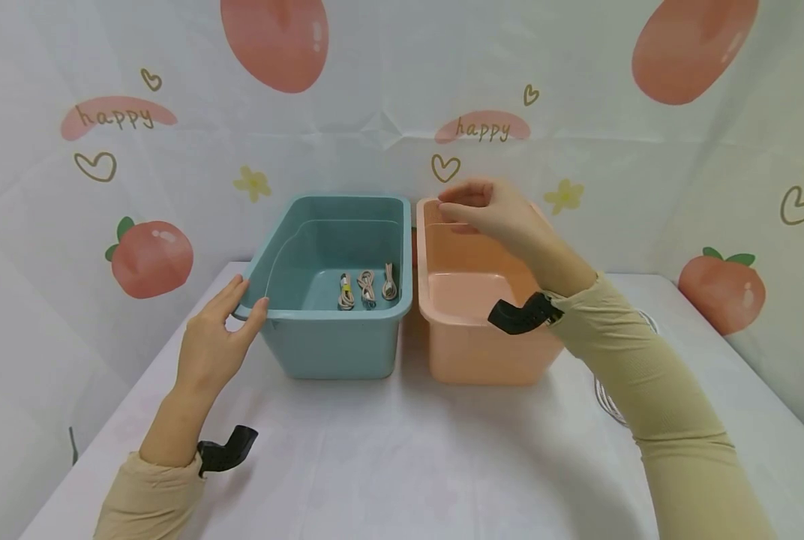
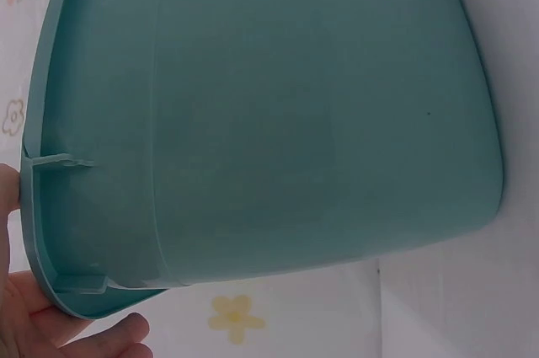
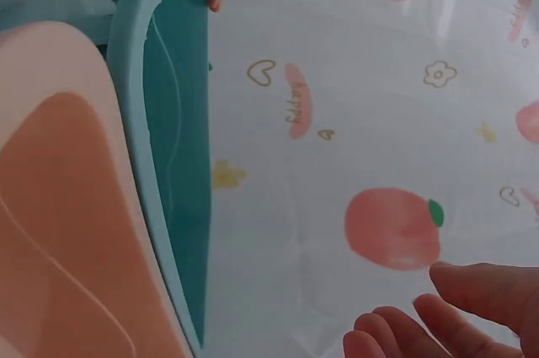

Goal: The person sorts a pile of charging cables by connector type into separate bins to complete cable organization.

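Observation:
A teal plastic bin (image 1: 337,319) stands left of centre, with three small bundled cables (image 1: 367,289) on its floor. My left hand (image 1: 216,337) holds the bin's front left corner. In the left wrist view the thumb lies at the rim and fingers show beyond the corner; their tips are partly hidden. Above the far left part of the peach-orange bin (image 1: 490,352) hovers my right hand (image 1: 486,210), its fingers loosely bent. In the right wrist view the thumb and fingers are apart, and nothing shows between them.
The two bins stand side by side on a white-covered table (image 1: 348,465). A coiled white cable (image 1: 607,401) lies on the right, partly hidden by the right sleeve (image 1: 652,382). Behind the bins hangs a printed cloth (image 1: 375,97) with peaches and hearts.

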Demonstrator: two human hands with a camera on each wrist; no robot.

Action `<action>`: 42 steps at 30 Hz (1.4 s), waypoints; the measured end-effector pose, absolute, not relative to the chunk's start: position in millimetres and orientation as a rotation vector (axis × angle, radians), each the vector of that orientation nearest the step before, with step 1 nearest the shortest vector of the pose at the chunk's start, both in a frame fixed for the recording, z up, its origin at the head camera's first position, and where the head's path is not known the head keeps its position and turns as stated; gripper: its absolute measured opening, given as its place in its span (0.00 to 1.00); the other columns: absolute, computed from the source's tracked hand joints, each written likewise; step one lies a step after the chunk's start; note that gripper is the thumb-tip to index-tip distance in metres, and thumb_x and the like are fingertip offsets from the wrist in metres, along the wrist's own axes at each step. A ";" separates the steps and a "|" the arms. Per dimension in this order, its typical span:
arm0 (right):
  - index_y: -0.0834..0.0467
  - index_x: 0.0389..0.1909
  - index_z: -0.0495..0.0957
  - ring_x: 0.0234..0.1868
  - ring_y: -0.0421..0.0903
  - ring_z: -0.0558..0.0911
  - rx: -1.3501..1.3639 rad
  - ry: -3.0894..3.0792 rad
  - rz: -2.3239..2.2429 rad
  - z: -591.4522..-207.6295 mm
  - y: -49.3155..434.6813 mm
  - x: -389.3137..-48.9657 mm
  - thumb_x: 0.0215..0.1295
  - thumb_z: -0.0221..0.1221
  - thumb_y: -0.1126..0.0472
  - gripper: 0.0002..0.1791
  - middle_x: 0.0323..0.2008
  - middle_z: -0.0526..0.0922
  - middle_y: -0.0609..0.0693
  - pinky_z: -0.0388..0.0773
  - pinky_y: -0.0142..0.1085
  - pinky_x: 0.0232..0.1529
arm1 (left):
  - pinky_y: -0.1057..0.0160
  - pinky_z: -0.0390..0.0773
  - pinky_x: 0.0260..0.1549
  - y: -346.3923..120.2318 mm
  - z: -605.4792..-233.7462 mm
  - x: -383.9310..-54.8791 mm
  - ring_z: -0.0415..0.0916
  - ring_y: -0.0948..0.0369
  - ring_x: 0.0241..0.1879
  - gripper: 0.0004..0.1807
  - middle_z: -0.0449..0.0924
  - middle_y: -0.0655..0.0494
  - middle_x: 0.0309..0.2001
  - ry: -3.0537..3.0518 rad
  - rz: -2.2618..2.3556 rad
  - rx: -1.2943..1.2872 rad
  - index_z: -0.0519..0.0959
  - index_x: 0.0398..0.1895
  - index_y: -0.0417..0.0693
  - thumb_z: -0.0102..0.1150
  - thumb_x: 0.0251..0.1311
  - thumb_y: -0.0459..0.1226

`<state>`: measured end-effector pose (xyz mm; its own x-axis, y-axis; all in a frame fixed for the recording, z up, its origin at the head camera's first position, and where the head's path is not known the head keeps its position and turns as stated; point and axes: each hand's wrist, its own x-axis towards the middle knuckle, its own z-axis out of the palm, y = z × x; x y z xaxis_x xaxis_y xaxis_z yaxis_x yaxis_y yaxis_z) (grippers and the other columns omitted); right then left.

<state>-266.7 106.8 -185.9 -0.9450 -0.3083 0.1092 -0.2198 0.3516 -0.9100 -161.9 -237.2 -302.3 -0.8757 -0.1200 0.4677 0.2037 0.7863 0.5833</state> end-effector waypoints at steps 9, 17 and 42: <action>0.62 0.50 0.75 0.39 0.32 0.83 -0.475 2.534 -1.743 -201.0 152.0 -249.4 0.62 0.59 0.57 0.18 0.36 0.83 0.36 0.81 0.28 0.45 | 0.37 0.64 0.59 -238.9 -302.9 -160.9 0.61 0.42 0.66 0.31 0.64 0.44 0.67 -2.483 -0.897 -0.054 0.66 0.65 0.38 0.50 0.64 0.49; 0.55 0.42 0.80 0.39 0.32 0.84 -0.527 2.424 -1.965 -213.7 199.4 -233.4 0.61 0.60 0.63 0.09 0.36 0.85 0.36 0.81 0.25 0.40 | 0.37 0.64 0.59 -239.3 -302.9 -160.6 0.60 0.42 0.67 0.31 0.63 0.43 0.67 -2.492 -0.901 -0.055 0.65 0.65 0.38 0.49 0.65 0.49; 0.49 0.42 0.80 0.36 0.31 0.84 -0.293 2.264 -2.232 -300.5 343.2 -187.7 0.66 0.51 0.71 0.15 0.37 0.86 0.35 0.80 0.21 0.34 | 0.43 0.66 0.62 -173.2 -271.0 -165.3 0.65 0.48 0.66 0.22 0.72 0.44 0.61 -2.396 -0.937 -0.346 0.74 0.58 0.41 0.53 0.63 0.41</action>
